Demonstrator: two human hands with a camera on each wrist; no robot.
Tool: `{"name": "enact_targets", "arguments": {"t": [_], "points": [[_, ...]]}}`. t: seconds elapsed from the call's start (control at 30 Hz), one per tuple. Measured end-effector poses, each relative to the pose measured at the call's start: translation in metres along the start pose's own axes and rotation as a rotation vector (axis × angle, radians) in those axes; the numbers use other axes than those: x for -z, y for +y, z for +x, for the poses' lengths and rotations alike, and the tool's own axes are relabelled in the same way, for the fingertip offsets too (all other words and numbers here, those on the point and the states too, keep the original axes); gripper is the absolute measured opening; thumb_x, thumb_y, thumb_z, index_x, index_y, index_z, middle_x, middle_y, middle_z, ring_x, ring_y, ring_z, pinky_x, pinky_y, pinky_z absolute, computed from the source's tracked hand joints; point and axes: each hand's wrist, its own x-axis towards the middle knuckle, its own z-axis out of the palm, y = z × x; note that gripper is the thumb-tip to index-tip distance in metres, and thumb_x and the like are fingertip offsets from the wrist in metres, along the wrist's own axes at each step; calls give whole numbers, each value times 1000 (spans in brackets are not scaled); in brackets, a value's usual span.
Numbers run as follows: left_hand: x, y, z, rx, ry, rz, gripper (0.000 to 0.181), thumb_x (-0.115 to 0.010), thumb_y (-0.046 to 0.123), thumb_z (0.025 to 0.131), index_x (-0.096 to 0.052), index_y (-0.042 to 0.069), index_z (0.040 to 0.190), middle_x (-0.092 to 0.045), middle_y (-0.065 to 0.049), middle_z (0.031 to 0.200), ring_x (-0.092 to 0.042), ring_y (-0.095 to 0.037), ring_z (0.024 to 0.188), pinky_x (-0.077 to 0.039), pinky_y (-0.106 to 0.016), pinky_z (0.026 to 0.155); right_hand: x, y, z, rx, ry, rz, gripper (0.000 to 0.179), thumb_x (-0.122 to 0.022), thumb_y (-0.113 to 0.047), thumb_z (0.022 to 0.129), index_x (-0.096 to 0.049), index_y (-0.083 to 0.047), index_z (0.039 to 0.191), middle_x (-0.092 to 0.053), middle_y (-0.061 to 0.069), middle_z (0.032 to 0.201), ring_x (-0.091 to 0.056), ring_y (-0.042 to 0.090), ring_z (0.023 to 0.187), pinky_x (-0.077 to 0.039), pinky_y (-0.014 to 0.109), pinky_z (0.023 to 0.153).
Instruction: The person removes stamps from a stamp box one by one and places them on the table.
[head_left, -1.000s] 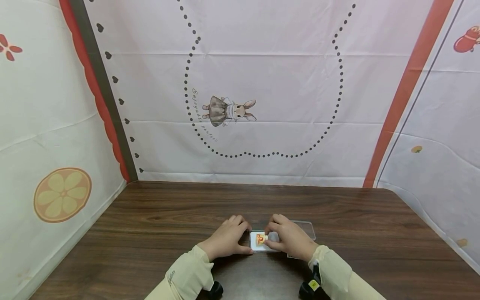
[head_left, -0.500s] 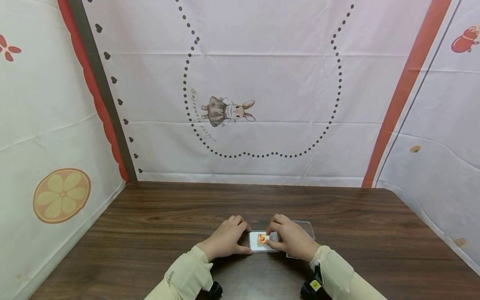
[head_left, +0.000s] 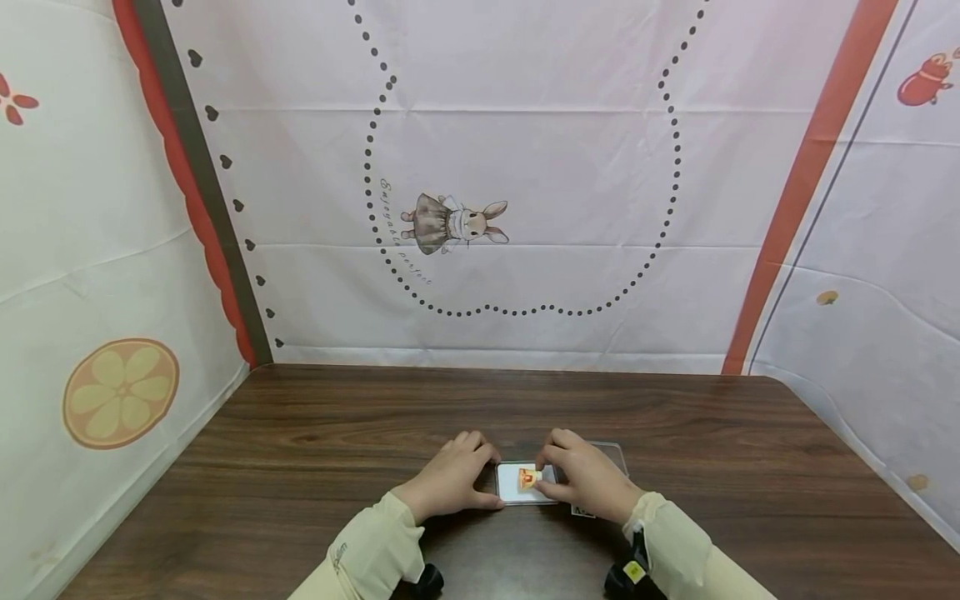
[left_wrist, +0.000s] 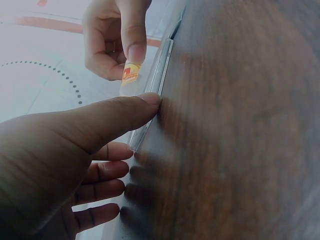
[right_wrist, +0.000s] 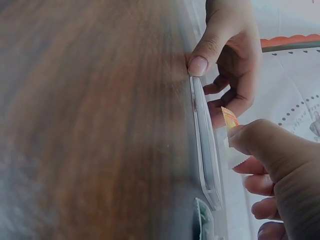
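A flat white slab with rounded corners and a clear rim (head_left: 512, 492) lies on the table; its exact kind does not show. My left hand (head_left: 453, 477) holds its left end, thumb at the near corner and a fingertip at the far one, as the left wrist view also shows. Between thumb and fingers, my right hand (head_left: 588, 479) pinches a small orange-and-yellow packet (head_left: 528, 479) over the slab. That packet (right_wrist: 230, 119) has a serrated edge in the right wrist view. The slab's right end is partly hidden by the right hand.
Behind the right hand lies a clear plastic case (head_left: 617, 455). A dark green packet with a pale edge (right_wrist: 204, 220) sits by the slab's right end. Brown wood-grain table (head_left: 360, 408) surrounds the hands, with printed white cloth (head_left: 525, 167) standing at its back and sides.
The right hand has slid slightly to the right with the orange-and-yellow packet, leaving more white showing to its left. The left hand keeps its place at the slab.
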Motion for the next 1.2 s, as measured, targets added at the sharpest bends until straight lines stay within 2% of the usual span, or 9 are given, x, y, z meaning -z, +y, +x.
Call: {"name": "enact_targets", "arguments": {"t": [0.23,0.57,0.83,1.2], "points": [[0,0,0,1,3,-7,51,-76,47,79,-62,15,115,-53,2,106,-47,-14,96,-42,-36,85,2,-1,-2,3,10,0,13,-71,-31,87,-66,-20,90,-48,-6,86,-34,1,72,-36,17,62],[-1,-1,0,2,4,-5,51,-76,47,78,-62,15,115,-53,2,107,-48,-14,97,-42,-36,86,6,-2,-4,-41,-28,14,14,-70,-33,87,-66,-20,90,-49,-6,88,-35,0,71,-37,17,60],[-1,-1,0,4,4,2,51,-76,47,79,-62,15,116,-53,2,107,-48,-14,97,-42,-37,86,6,1,-7,5,11,14,13,-70,-31,88,-65,-19,89,-48,-6,87,-34,0,73,-36,17,60],[-1,0,0,13,-3,-1,52,-75,48,79,-62,15,117,-53,2,108,-48,-14,98,-42,-37,87,6,2,-9,-28,-17,4,13,-72,-31,86,-66,-21,90,-48,-8,88,-37,0,75,-38,16,64]]}}
